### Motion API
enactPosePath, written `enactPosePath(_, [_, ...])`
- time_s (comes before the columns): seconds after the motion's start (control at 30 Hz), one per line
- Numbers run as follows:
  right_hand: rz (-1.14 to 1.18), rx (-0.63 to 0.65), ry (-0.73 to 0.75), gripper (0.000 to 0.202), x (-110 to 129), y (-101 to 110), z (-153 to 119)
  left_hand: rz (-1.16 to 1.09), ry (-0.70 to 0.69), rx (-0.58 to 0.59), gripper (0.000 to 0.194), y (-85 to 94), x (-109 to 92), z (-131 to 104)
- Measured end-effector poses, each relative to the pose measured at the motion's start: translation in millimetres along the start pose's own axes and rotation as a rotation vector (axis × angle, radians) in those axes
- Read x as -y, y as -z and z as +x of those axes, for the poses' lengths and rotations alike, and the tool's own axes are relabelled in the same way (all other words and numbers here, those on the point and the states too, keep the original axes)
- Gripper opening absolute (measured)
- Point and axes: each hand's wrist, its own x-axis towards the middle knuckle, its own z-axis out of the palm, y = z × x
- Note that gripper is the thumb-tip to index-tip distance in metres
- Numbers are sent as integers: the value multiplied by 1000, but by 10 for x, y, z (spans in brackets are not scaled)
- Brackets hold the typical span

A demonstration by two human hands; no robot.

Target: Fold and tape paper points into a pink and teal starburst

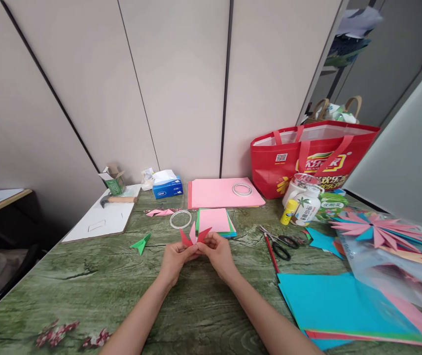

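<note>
Between my two hands, a folded paper flower [193,234] with red outer petals and a pink middle petal stands upright above the table. My left hand [178,257] pinches its base from the left, and my right hand [216,252] grips it from the right, with the thumbs almost meeting. The fingertips hide the lower part of the paper. Just beyond my hands lies a stack of small square papers [214,220], pink on top. To the left are a roll of tape [180,219], a folded pink paper piece [159,212] and a folded green paper piece [141,244].
Scissors [280,242], a red pencil [271,254], a glue stick [288,212] and a white jar [307,207] are on the right. Blue paper sheets [344,301] lie nearer. Behind stand a red bag [270,165] and a tissue box [168,189]; a hammer [118,199] rests on a white board [100,224].
</note>
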Motion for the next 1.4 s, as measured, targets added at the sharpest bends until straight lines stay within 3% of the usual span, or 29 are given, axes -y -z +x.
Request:
enactPosePath(0.17, [73, 26, -72, 30, 73, -28, -6, 55, -112, -9, 24, 24, 12, 19])
enactPosePath(0.37, [-150, 120, -19, 40, 29, -91, 270, 105, -312, -258, 21, 170, -141, 91])
enactPosePath(0.43, [-377, 247, 118, 42, -60, -217, 377, 55, -384, -368, 22, 246, -220, 112])
enactPosePath(0.57, [-681, 502, 264, 23, -305, -657, 501, -9, -495, -524, 19, 363, -322, 118])
enactPosePath(0.7, [-891, 672, 341, 15, -483, -1100, 532, 11, -509, -516, 20, 411, -358, 94])
enactPosePath(0.83, [-1072, 710, 369, 17, -515, -1275, 526, 20, -496, -510, 18, 424, -374, 83])
enactPosePath(0.97, [-1197, 594, 336, 18, -417, -1115, 457, -23, -503, -514, 18, 428, -349, 100])
enactPosePath(1.13, [-1201, 349, 298, 29, -181, -559, 314, -22, -485, -527, 17, 410, -315, 129])
enactPosePath(1.27, [-714, 130, 158, 25, -27, -111, 186, -56, -405, -484, 19, 308, -301, 109])
enactPosePath(1.4, [-426, 53, 126, 23, 59, 103, 40, -120, -239, -226, 21, 148, -257, 35])
